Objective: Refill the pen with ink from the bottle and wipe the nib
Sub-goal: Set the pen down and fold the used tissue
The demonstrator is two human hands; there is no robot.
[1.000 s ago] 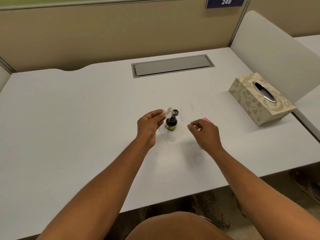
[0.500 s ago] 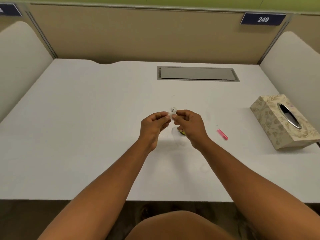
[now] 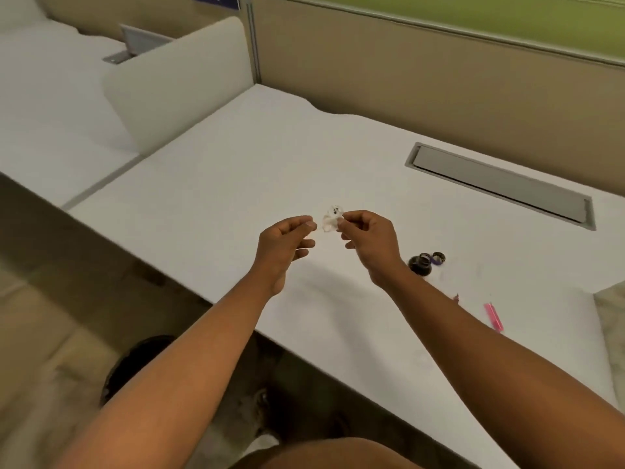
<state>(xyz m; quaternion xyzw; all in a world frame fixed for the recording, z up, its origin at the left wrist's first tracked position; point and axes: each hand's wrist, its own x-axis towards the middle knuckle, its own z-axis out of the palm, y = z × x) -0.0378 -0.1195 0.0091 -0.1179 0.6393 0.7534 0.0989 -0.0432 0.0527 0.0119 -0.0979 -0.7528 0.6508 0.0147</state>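
My right hand (image 3: 367, 242) pinches a small crumpled white tissue (image 3: 332, 219) with dark ink spots, held above the white desk (image 3: 236, 170). My left hand (image 3: 285, 243) hovers just left of the tissue, fingers curled with thumb and forefinger together; I see nothing between them. The open dark ink bottle (image 3: 420, 264) stands on the desk to the right of my right wrist, its purple cap (image 3: 439, 257) lying beside it. A pink pen part (image 3: 493, 316) lies farther right. A small reddish tip (image 3: 456, 297) peeks out beside my right forearm.
A grey cable hatch (image 3: 500, 184) is set into the desk at the back right. The patterned tissue box (image 3: 610, 319) is cut off at the right edge. A white divider panel (image 3: 176, 79) bounds the desk on the left. A dark round object (image 3: 135, 363) sits on the floor below.
My head has turned left, so the desk's left edge and the floor show. The tissue now sits in my right hand's pinch; my left fingertips have come slightly off it.
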